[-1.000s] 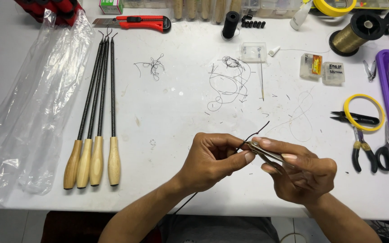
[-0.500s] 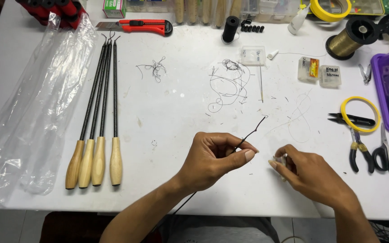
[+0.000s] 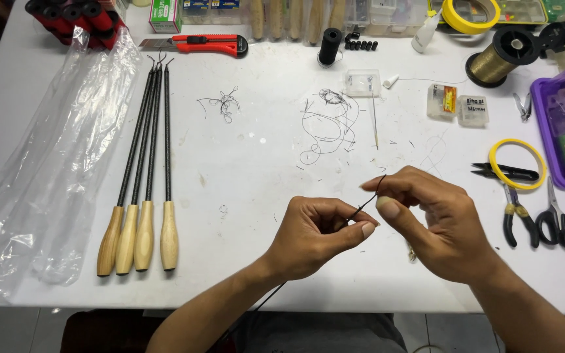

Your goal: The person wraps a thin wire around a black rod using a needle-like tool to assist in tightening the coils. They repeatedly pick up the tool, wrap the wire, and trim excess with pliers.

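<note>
Head view shows both hands near the front edge of the white table (image 3: 243, 163), right of its middle. The left hand (image 3: 318, 234) pinches a thin black rod (image 3: 365, 208) between thumb and forefinger; the rod's dark shaft runs back under the wrist and off the front edge. The right hand (image 3: 436, 222) meets it from the other side, thumb and forefinger pressed together on the rod's upturned tip, the other fingers curled; something small and pale peeks out beneath the palm, too hidden to name.

As a judgement, the work on this rod is midway: its tip is under the fingers and nothing shows it finished. Four wooden-handled rods (image 3: 140, 196) lie side by side toward the left edge, beside a clear plastic sleeve (image 3: 40, 183). Loose black thread scraps (image 3: 328, 124) lie past the hands. Scissors (image 3: 557, 219) and snips (image 3: 501, 172) rest at the right edge, untouched.
</note>
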